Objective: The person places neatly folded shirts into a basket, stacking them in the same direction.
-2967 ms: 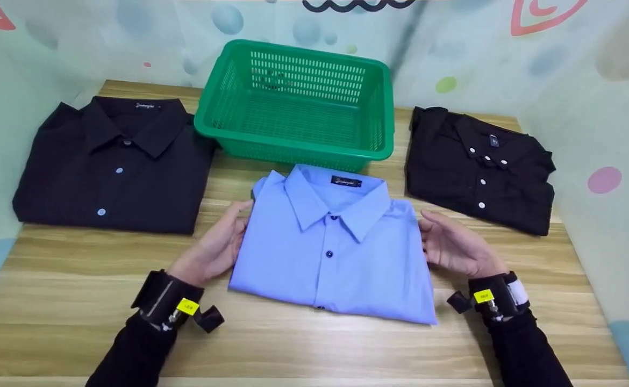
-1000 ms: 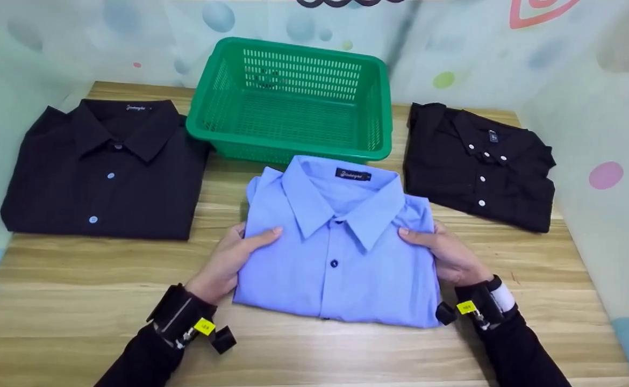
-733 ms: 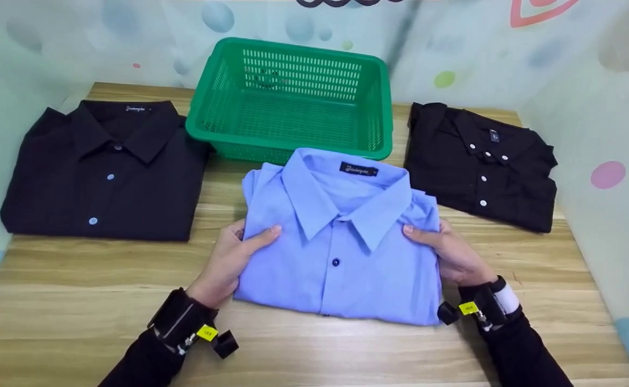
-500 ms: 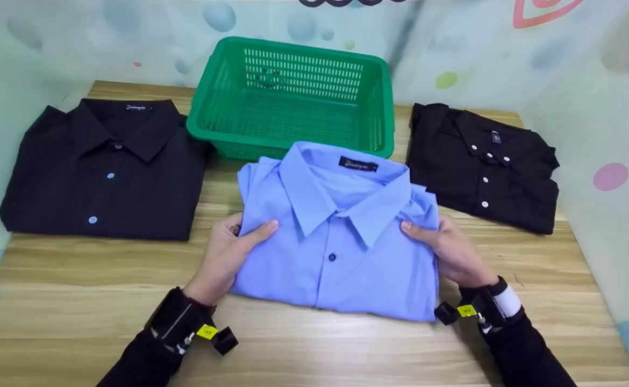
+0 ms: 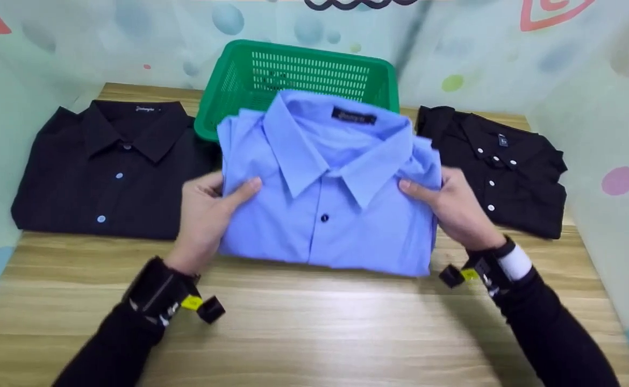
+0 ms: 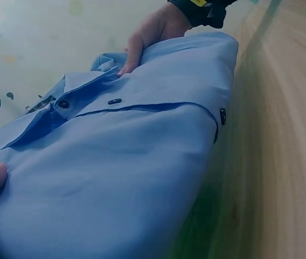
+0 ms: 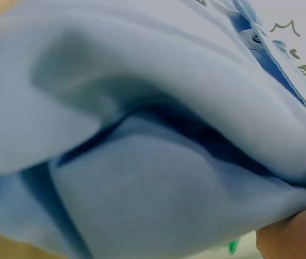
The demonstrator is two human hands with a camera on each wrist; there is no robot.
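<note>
- Blue shirt (image 5: pixel 325 215) — folded, held clear of the table (image 5: pixel 314 333) in front of the basket (image 5: pixel 304 70), its collar overlapping the near rim from my view.
- Left hand (image 5: pixel 204 215) pinches the shirt's left edge, thumb on top, fingers underneath.
- Right hand (image 5: pixel 454 207) grips the right edge the same way; thumb on the shoulder fabric.
- Left wrist view: the fold sits flat, placket buttons in line, table close below.
- Right wrist view: only layered blue cloth and a bit of thumb — fingers underneath not readable there.
- My call on doing this well: keep both hands level and equally spread so the fold doesn't sag in the middle; support from below, don't squeeze the edges inward.
- Black shirt (image 5: pixel 110 166) lies left of the basket, second black shirt (image 5: pixel 497 166) right; both untouched.
</note>
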